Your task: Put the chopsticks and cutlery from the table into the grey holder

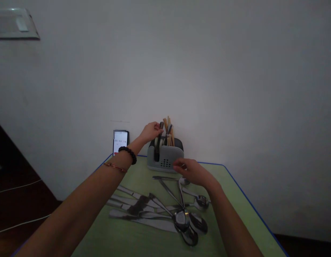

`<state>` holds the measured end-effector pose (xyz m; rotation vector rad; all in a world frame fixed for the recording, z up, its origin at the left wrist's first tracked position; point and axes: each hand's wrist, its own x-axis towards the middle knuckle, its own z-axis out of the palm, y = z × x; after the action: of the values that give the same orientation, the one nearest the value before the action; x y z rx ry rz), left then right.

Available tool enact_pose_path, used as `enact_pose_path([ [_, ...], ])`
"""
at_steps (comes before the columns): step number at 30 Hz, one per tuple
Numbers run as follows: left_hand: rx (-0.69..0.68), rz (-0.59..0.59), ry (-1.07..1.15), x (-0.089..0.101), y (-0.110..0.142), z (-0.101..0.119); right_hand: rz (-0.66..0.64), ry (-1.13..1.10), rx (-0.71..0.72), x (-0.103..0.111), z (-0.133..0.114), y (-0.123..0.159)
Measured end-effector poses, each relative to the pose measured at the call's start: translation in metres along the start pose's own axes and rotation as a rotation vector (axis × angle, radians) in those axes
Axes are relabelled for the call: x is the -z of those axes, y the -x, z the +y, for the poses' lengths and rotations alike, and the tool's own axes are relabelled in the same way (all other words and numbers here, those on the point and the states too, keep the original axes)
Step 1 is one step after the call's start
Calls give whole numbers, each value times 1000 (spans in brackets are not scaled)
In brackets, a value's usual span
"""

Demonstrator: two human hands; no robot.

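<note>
My left hand (152, 131) reaches to the grey cutlery holder (165, 157) and pinches the top of a dark-handled utensil (159, 137), which stands upright in the holder's left slot. Its lower end is hidden inside, so its exact kind does not show. Beside it, wooden chopsticks (172, 136) and other handles stick up from the holder. My right hand (190, 171) hovers by the holder's lower right corner, fingers loosely curled and apart, with nothing visible in them. Below both hands lie several metal spoons (182, 219) and table knives (157, 224), spread in a loose overlapping pile.
The green table (101, 237) has a blue edge and stands against a pale wall (221, 78). A phone (120, 141) showing a timer leans upright at the back left, behind my left wrist. Cables run across the dark floor at left.
</note>
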<state>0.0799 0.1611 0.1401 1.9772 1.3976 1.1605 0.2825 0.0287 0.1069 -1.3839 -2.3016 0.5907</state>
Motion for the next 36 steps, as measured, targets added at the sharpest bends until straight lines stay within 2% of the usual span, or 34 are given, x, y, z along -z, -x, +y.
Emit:
enact_pose_path([
  [7,-1,6,-94,-14,2,9,7,16,18,-5,3,-1],
  [12,-11,41,-117,-25,-2,7,-2,18,9,-6,0,0],
  [16,-42,17,-108,-18,-5,-4,-4,8,21,-5,-1,0],
  [21,-28,94,-162,-4,-5,-13,-8,23,27,-5,1,0],
  [29,-32,128,-242,-4,-5,-13,-25,25,6,-6,1,0],
  [36,39,134,-165,10,0,-40,-36,31,16,-7,1,0],
])
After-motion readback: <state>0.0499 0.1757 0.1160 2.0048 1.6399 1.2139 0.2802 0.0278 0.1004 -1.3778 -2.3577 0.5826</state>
